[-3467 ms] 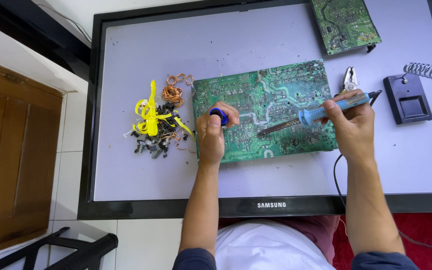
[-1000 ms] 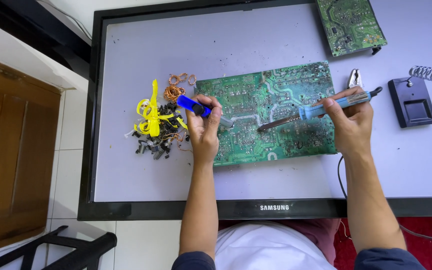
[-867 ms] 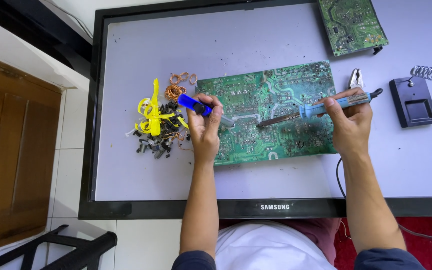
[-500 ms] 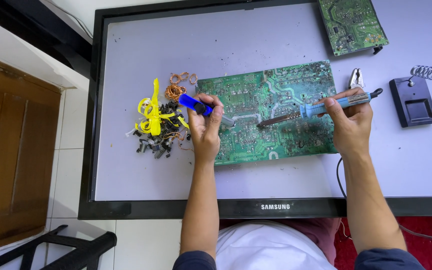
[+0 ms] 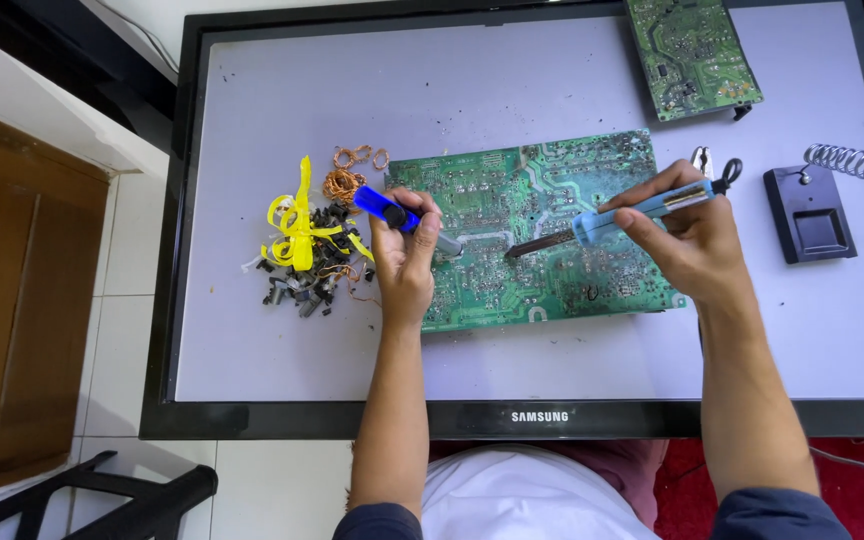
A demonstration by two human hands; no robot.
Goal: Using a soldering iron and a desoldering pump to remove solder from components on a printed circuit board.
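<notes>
Bare forearms, dark blue sleeves pushed up at the elbows, white shirt, no gloves

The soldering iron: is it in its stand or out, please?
Out: the right hand holds the soldering iron over the circuit board; the stand sits empty.

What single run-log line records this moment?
left hand: blue desoldering pump | right hand: soldering iron | tips: large green circuit board
</notes>
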